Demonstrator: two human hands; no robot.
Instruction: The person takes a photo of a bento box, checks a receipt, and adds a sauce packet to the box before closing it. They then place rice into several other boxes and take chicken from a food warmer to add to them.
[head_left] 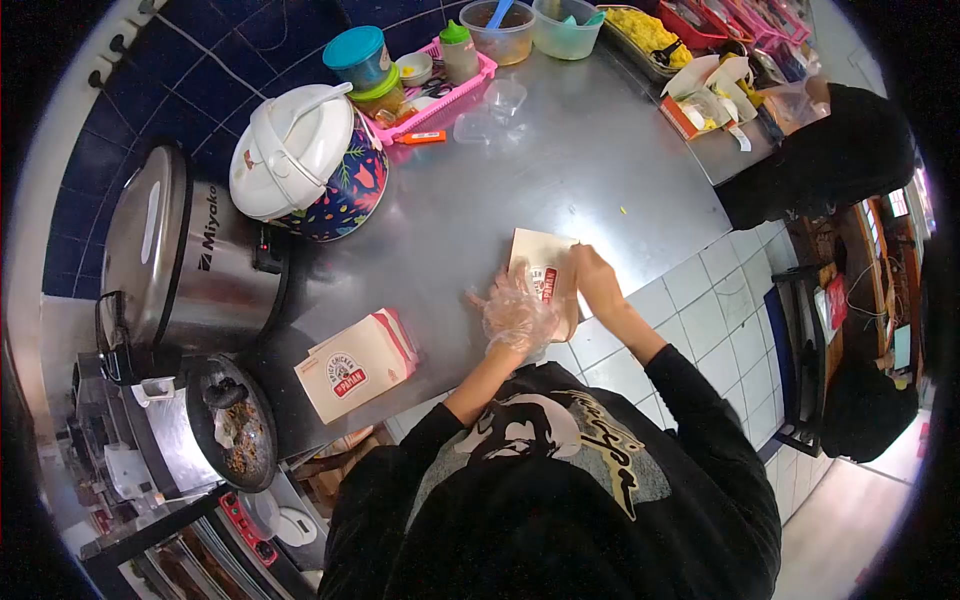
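A cream cardboard food box (pixel 540 262) with a red printed label is at the front edge of the steel table, directly before me. My left hand (pixel 517 312), in a clear plastic glove, holds it from the left side, partly covering the print. Bare and with fingers closed, my right hand (pixel 598 283) grips the box's right edge near the top. The inside of the box does not show. To the left lie flat, stacked boxes (pixel 348 372) with the same print.
The steel table (pixel 450 210) carries a floral pot (pixel 325 200) with a white lid, a Miyako rice cooker (pixel 215 240), a pink basket (pixel 440 105), plastic tubs (pixel 568 35) and an orange marker (pixel 422 137). At right, another person's black sleeve (pixel 820 160) reaches beside an open box (pixel 705 100).
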